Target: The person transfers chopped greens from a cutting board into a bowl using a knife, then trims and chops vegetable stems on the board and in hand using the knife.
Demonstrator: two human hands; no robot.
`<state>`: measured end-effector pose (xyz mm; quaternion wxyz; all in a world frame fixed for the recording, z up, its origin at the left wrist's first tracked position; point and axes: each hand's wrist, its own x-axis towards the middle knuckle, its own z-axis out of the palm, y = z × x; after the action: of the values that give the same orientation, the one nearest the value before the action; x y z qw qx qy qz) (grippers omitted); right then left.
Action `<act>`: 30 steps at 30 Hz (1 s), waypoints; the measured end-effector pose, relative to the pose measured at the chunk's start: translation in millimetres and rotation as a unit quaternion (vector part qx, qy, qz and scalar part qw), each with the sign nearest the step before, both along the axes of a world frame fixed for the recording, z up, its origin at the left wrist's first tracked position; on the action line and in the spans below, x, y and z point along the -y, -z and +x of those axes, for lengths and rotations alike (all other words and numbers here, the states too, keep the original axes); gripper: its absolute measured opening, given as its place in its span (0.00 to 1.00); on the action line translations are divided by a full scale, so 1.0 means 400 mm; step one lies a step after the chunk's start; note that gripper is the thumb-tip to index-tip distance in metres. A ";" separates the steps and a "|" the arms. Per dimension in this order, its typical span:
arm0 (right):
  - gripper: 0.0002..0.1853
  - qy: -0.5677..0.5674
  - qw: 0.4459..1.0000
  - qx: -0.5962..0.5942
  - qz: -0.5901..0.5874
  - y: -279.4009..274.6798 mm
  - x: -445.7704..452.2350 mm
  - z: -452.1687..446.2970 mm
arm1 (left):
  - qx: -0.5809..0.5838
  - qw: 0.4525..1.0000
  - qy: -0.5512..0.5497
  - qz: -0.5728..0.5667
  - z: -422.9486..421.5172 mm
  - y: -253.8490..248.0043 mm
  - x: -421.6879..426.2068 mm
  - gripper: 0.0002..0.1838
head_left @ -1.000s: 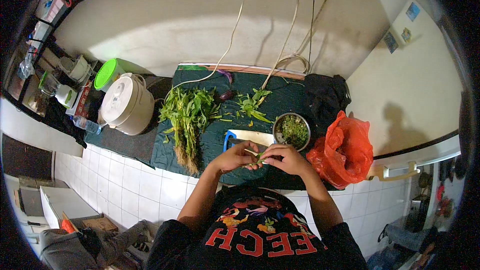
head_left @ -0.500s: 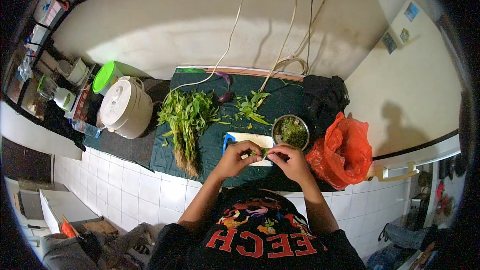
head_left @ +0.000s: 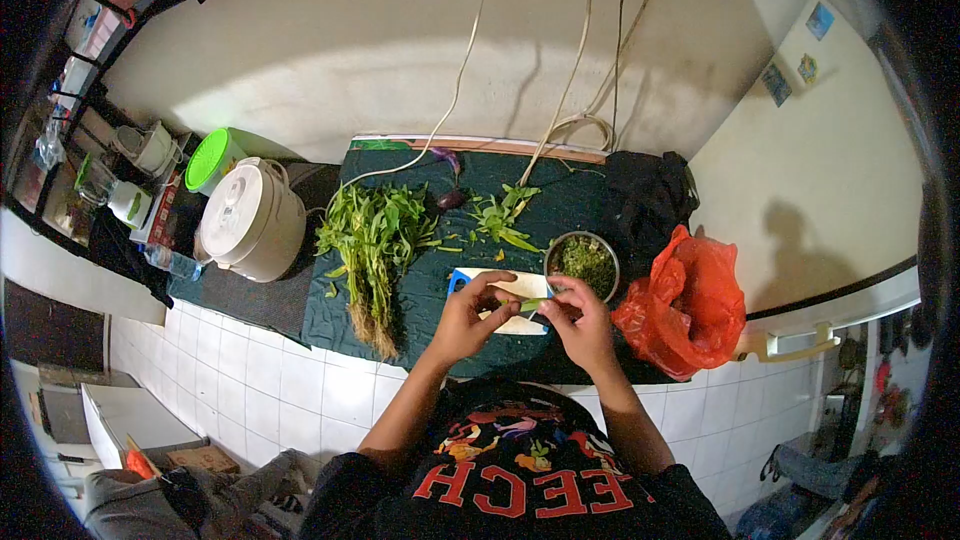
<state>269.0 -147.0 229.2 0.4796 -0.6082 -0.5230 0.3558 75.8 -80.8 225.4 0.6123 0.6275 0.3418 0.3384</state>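
Between my two hands is a small green piece of vegetable [head_left: 532, 305], above a white cutting board [head_left: 510, 286] with blue ends. My left hand [head_left: 472, 318] pinches its left end. My right hand [head_left: 577, 315] has closed fingers on its right end. Just beyond my right hand stands a metal bowl [head_left: 583, 265] of chopped greens. A large bunch of leafy greens [head_left: 375, 240] with roots lies to the left. Loose leaves and stems [head_left: 505, 215] are behind the board, near a purple eggplant [head_left: 451, 199].
A red plastic bag [head_left: 685, 305] stands right of the bowl, with black cloth [head_left: 650, 185] behind it. A white rice cooker [head_left: 252, 220] and a green-lidded container [head_left: 212, 160] are at the left. Cords hang down the wall. A person's grey-clothed leg [head_left: 230, 495] shows at lower left.
The fingers of both hands have shifted around the green piece, which now shows more clearly between them. My hands have spread slightly apart.
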 end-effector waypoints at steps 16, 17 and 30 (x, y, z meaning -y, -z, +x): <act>0.06 -0.095 0.994 0.045 0.011 -0.064 0.000 0.022 | -0.044 0.987 0.022 0.154 -0.007 -0.018 -0.023 0.06; 0.07 -0.100 0.993 0.064 0.009 -0.066 0.002 0.026 | -0.045 0.982 0.025 0.181 -0.008 -0.026 -0.022 0.07; 0.08 -0.073 0.986 0.148 0.023 -0.112 0.008 0.021 | -0.084 0.960 -0.014 0.268 -0.003 -0.046 -0.012 0.08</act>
<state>277.4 -150.1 274.2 0.3833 -0.6029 -0.6395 0.2839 74.6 -76.1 243.6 0.3861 0.7899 0.2976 0.3721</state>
